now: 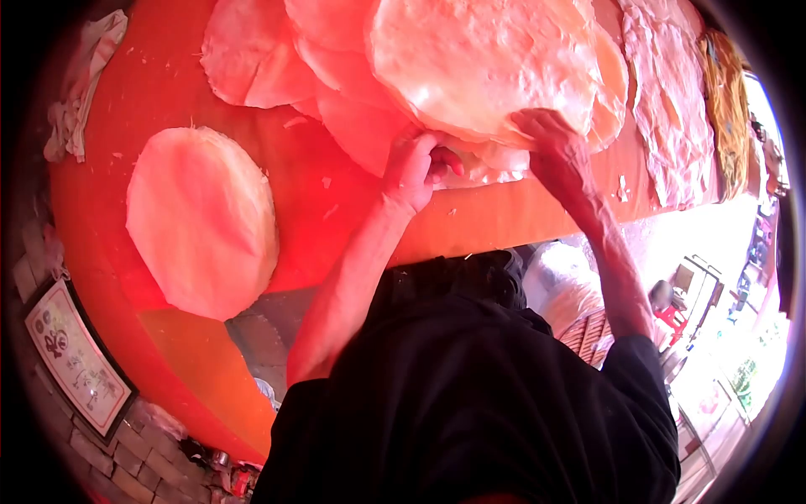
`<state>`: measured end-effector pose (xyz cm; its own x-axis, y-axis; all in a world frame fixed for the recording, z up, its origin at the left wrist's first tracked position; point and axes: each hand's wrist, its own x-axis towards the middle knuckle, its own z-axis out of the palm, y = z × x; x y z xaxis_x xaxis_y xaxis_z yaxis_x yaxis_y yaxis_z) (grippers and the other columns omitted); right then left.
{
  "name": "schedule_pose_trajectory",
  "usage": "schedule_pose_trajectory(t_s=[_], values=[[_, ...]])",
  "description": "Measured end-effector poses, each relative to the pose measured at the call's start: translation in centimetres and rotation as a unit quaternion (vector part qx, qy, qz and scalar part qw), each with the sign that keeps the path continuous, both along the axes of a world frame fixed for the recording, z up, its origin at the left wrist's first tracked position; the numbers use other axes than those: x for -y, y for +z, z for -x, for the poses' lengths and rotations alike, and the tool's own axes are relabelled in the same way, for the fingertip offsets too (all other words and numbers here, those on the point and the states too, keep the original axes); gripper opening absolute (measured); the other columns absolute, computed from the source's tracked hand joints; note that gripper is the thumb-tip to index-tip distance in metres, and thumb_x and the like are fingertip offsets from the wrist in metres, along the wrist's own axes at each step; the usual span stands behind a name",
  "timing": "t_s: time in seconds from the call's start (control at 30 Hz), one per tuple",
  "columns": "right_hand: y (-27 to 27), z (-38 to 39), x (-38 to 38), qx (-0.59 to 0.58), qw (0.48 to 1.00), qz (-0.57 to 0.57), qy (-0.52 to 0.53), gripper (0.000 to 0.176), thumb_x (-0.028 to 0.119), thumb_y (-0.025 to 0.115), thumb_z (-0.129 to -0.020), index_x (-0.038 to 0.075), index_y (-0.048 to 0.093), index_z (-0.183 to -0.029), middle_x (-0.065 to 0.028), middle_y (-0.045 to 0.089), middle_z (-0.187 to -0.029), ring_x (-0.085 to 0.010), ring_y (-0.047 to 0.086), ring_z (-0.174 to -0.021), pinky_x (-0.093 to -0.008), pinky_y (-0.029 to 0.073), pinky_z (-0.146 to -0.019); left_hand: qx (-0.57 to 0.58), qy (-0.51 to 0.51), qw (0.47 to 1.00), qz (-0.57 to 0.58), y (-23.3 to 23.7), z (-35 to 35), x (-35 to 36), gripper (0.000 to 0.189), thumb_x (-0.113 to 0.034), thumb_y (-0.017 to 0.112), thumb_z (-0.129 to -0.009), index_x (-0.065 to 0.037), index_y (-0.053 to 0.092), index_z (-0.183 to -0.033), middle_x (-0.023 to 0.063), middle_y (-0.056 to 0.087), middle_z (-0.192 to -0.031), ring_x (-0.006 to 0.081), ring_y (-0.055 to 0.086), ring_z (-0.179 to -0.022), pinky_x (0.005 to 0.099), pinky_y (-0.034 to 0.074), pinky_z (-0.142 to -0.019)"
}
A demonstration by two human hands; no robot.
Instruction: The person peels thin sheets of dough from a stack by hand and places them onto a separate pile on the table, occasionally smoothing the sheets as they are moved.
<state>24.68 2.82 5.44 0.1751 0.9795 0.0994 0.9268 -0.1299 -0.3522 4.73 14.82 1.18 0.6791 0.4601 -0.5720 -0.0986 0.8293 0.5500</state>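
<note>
A large, thin round flatbread with a wrinkled, shiny surface lies on top of overlapping ones on the red table. My left hand is at its near edge, with fingers curled in and the thumb close to the rim. At the same edge, farther right, my right hand grips the rim, its fingertips over the top surface. More flatbreads fan out to the left beneath the top one. What lies under my fingers is partly hidden.
A thick, neat stack of round flatbreads sits at the left. Crumpled pale sheets and a yellow-brown cloth lie at the right end. A white cloth hangs at the far left edge. A framed picture stands below left.
</note>
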Motion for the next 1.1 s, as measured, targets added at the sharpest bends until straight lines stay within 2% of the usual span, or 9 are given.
schedule_pose_trajectory(t_s=[0.3, 0.4, 0.43, 0.67, 0.8, 0.83, 0.9, 1.0, 1.1], values=[[-2.6, 2.0, -1.0, 0.057, 0.994, -0.086, -0.025, 0.037, 0.003, 0.064, -0.072, 0.006, 0.064, -0.109, -0.0105, 0.065, -0.113, -0.0325, 0.06, -0.108, -0.0417, 0.05, -0.09, 0.063, 0.005, 0.998, -0.004, 0.8, -1.1, -0.9, 0.022, -0.015, 0.048, -0.096, 0.0, 0.058, -0.108, 0.0115, 0.067, -0.094, 0.0161, 0.064, -0.062, 0.0209, 0.038, -0.044], [-0.3, -1.5, -2.5, 0.106, 0.993, 0.038, -0.036, 0.024, 0.007, 0.064, -0.078, 0.008, 0.07, -0.102, -0.0149, 0.07, -0.092, -0.03, 0.068, -0.087, -0.0407, 0.055, -0.074, 0.045, -0.01, 0.999, -0.012, 2.2, -0.3, -1.4, 0.027, -0.022, 0.05, -0.098, -0.001, 0.056, -0.112, 0.0121, 0.066, -0.096, 0.0162, 0.065, -0.067, 0.0216, 0.042, -0.05], [0.4, -5.3, -3.7, 0.141, 0.983, 0.12, 0.003, 0.022, 0.009, 0.061, -0.077, 0.009, 0.07, -0.097, -0.0095, 0.07, -0.084, -0.0272, 0.068, -0.079, -0.0374, 0.056, -0.069, 0.035, -0.009, 0.999, -0.02, 2.2, 0.0, -1.3, 0.027, -0.023, 0.051, -0.098, -0.001, 0.056, -0.113, 0.0122, 0.067, -0.096, 0.0162, 0.065, -0.069, 0.0218, 0.043, -0.051], [18.1, -5.0, -7.9, 0.158, 0.948, -0.233, -0.147, 0.016, 0.001, 0.063, -0.08, 0.002, 0.069, -0.094, -0.0089, 0.069, -0.078, -0.0191, 0.065, -0.072, -0.0312, 0.051, -0.064, -0.06, 0.063, 0.993, -0.074, -0.1, 2.2, -4.4, 0.017, -0.014, 0.054, -0.097, -0.002, 0.056, -0.109, 0.0111, 0.067, -0.098, 0.0185, 0.068, -0.079, 0.0223, 0.048, -0.057], [14.1, -1.5, -7.9, 0.07, 0.99, -0.056, -0.113, 0.013, -0.004, 0.063, -0.081, -0.002, 0.068, -0.093, -0.0085, 0.068, -0.074, -0.0144, 0.064, -0.068, -0.0277, 0.048, -0.061, -0.08, 0.13, 0.986, -0.07, -0.3, 1.1, -7.4, 0.013, -0.013, 0.055, -0.096, -0.002, 0.058, -0.103, 0.0097, 0.065, -0.095, 0.023, 0.068, -0.091, 0.024, 0.052, -0.066], [10.2, -4.2, -8.3, 0.085, 0.993, -0.071, -0.035, 0.013, 0.006, 0.065, -0.083, 0.001, 0.069, -0.094, -0.0147, 0.065, -0.067, -0.0226, 0.064, -0.06, -0.036, 0.047, -0.054, -0.063, 0.138, 0.987, -0.056, -0.7, 0.7, -8.2, 0.013, -0.013, 0.056, -0.096, -0.001, 0.058, -0.102, 0.0101, 0.065, -0.095, 0.0247, 0.067, -0.093, 0.0251, 0.052, -0.067], [6.9, -6.0, -10.0, 0.092, 0.994, 0.054, -0.024, 0.022, 0.024, 0.067, -0.085, 0.005, 0.069, -0.094, -0.0196, 0.066, -0.075, -0.0393, 0.063, -0.066, -0.046, 0.05, -0.065, -0.025, 0.152, 0.988, -0.029, -1.2, 0.0, -9.7, 0.012, -0.013, 0.057, -0.095, -0.001, 0.059, -0.099, 0.011, 0.064, -0.096, 0.0281, 0.066, -0.098, 0.0272, 0.054, -0.07], [6.9, -9.4, -12.2, 0.19, 0.98, -0.016, -0.056, 0.015, 0.02, 0.069, -0.078, 0.008, 0.069, -0.087, -0.0186, 0.065, -0.079, -0.037, 0.064, -0.078, -0.0445, 0.05, -0.07, -0.006, 0.149, 0.989, 0.008, -1.7, -0.9, -11.1, 0.011, -0.012, 0.059, -0.094, -0.002, 0.058, -0.1, 0.0119, 0.064, -0.097, 0.0298, 0.065, -0.097, 0.029, 0.054, -0.071], [16.1, -11.7, -15.7, 0.261, 0.939, -0.119, -0.189, 0.02, 0.02, 0.071, -0.082, 0.004, 0.067, -0.092, -0.0196, 0.059, -0.085, -0.0353, 0.059, -0.083, -0.041, 0.047, -0.071, -0.026, 0.159, 0.987, -0.017, -1.9, -1.4, -11.1, 0.01, -0.012, 0.059, -0.094, -0.005, 0.056, -0.1, 0.0111, 0.064, -0.096, 0.0274, 0.066, -0.093, 0.0278, 0.054, -0.07]])
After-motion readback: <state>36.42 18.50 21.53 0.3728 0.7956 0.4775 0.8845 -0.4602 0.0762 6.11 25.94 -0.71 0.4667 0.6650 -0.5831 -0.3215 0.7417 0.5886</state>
